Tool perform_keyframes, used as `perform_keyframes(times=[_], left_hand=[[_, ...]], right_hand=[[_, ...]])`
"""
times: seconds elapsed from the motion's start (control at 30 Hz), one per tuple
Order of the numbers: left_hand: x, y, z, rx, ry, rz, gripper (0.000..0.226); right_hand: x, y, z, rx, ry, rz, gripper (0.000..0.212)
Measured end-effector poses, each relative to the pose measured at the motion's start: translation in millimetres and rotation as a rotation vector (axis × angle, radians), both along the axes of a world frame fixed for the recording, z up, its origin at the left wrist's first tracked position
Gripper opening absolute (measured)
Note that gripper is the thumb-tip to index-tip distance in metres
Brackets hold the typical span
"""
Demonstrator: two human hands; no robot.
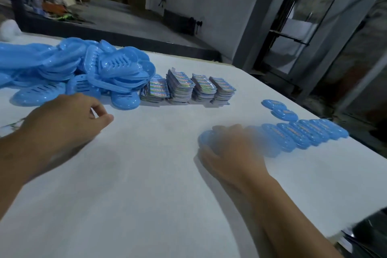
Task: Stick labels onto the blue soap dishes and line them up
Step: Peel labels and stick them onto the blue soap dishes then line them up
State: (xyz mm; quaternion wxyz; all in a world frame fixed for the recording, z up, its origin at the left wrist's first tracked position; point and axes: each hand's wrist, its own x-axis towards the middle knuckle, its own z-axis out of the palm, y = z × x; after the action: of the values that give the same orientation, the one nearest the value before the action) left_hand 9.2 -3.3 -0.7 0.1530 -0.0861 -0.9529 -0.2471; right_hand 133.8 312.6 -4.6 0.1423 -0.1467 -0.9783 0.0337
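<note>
The right hand [230, 148], blurred, lies over a blue soap dish [206, 139] at the near end of an overlapping row of labelled dishes [303, 134] on the white bench [146, 174]; whether its fingers grip it cannot be told. The left hand [62, 119] hovers near the heap of unlabelled dishes [73, 69], fingers loosely curled and empty. Stacks of labels [188, 88] stand beside the heap.

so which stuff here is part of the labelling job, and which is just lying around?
Job:
- pile of blue soap dishes
- stacks of labels
- row of labelled dishes
- dish under the right hand
- left hand, holding nothing
- table

Lying about:
- white object, far left corner
- clutter on the floor beyond
</note>
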Motion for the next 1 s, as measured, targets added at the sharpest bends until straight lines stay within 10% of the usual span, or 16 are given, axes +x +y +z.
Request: perform_keyframes(times=[0.63,1.0], left_hand=[[-18,0,-15,0.019,-0.049,-0.054,0.021],[4,10,8,-0.115,-0.126,-0.013,0.021]], right_hand=[[-2,59,1,-0.141,-0.038,-0.07,0.066],[-73,-42,19,-0.231,0.048,0.277,0.035]])
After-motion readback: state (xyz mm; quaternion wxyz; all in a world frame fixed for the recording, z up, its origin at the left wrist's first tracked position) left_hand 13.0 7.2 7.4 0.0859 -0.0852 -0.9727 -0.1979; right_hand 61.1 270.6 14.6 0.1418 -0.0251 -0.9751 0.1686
